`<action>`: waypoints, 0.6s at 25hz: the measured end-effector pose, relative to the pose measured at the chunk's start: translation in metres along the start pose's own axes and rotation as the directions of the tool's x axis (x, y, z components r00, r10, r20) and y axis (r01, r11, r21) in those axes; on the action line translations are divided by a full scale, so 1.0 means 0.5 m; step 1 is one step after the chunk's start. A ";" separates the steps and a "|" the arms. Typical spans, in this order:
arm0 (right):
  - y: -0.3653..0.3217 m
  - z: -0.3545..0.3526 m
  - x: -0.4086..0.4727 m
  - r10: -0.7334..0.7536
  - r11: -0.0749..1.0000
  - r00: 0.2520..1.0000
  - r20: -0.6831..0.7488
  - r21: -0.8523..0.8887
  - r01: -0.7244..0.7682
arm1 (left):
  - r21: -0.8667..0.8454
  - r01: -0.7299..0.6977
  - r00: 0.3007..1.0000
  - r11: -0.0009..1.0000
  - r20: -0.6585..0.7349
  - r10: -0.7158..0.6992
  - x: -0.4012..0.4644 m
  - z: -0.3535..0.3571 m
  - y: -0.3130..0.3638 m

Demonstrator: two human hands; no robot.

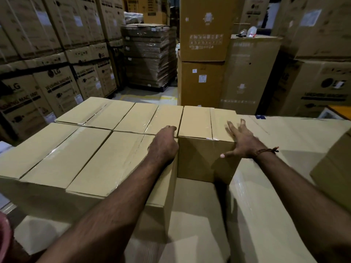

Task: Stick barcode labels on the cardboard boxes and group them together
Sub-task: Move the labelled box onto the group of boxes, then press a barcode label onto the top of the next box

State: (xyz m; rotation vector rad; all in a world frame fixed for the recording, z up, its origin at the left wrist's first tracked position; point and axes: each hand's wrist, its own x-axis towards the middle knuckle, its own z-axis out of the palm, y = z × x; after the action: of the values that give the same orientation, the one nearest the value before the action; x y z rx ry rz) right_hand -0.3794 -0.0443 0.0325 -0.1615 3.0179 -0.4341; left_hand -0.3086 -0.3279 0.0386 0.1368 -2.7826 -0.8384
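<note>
A sealed tan cardboard box (197,156) stands in the far right spot of a tight group of like boxes (79,154), all taped shut. My left hand (163,143) curls over the box's upper left corner, in the seam against its neighbour. My right hand (241,139) lies flat with fingers spread on the box's top right edge, thumb down the front face. A thread bracelet circles that wrist. No barcode label shows on any of these boxes or in either hand.
The boxes rest on a larger plastic-wrapped cardboard surface (256,205). Another tan box (334,175) stands at the right edge. Tall stacks of appliance cartons (53,80) wall the left, back and right; a wrapped pallet (148,56) stands behind.
</note>
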 end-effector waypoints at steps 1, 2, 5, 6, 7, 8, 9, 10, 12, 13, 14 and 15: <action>-0.001 -0.006 -0.017 -0.013 1.000 0.998 -0.054 0.013 0.014 | -0.018 -0.019 0.999 1.000 -0.043 0.018 -0.006 -0.003 0.008; 0.000 -0.012 -0.037 -0.027 0.998 0.993 -0.116 0.050 0.033 | -0.028 -0.045 0.995 0.999 -0.087 0.042 -0.010 -0.004 0.017; 0.014 -0.027 -0.111 -0.039 0.987 0.964 -0.263 0.143 0.079 | -0.052 -0.151 0.970 0.987 -0.200 0.138 -0.027 0.004 0.062; 0.026 -0.028 -0.134 -0.038 0.984 0.956 -0.290 0.156 0.087 | -0.059 -0.183 0.959 0.981 -0.228 0.166 -0.035 0.009 0.084; 0.039 -0.033 -0.158 -0.047 0.983 0.949 -0.311 0.154 0.100 | -0.068 -0.210 0.950 0.975 -0.251 0.187 -0.044 0.014 0.110; 0.054 -0.040 -0.183 -0.056 0.981 0.942 -0.330 0.158 0.113 | -0.083 -0.236 0.941 0.968 -0.268 0.206 -0.056 0.019 0.141; 0.069 -0.047 -0.207 -0.067 0.978 0.934 -0.350 0.161 0.130 | -0.099 -0.264 0.933 0.960 -0.280 0.227 -0.070 0.025 0.172; 0.088 -0.060 -0.235 -0.079 0.975 0.921 -0.381 0.164 0.151 | -0.114 -0.296 0.924 0.948 -0.287 0.253 -0.085 0.033 0.211; 0.125 -0.091 -0.286 -0.098 0.971 0.893 -0.440 0.156 0.183 | -0.144 -0.348 0.908 0.926 -0.298 0.295 -0.112 0.051 0.285; 0.147 -0.109 -0.312 -0.104 0.970 0.880 -0.464 0.149 0.193 | -0.160 -0.368 0.903 0.916 -0.298 0.311 -0.125 0.061 0.326; 0.168 -0.127 -0.337 -0.109 0.969 0.867 -0.486 0.142 0.202 | -0.174 -0.385 0.899 0.906 -0.294 0.325 -0.137 0.072 0.364; 0.198 -0.150 -0.363 -0.115 0.970 0.852 -0.511 0.128 0.208 | -0.185 -0.403 0.894 0.896 -0.290 0.342 -0.149 0.084 0.412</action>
State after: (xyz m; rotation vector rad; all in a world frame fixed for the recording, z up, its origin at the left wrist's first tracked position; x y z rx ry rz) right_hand -0.2163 0.0923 0.0891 -0.3423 3.4572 -0.8886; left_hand -0.2512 -0.1226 0.1042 -0.3101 -2.3370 -0.9679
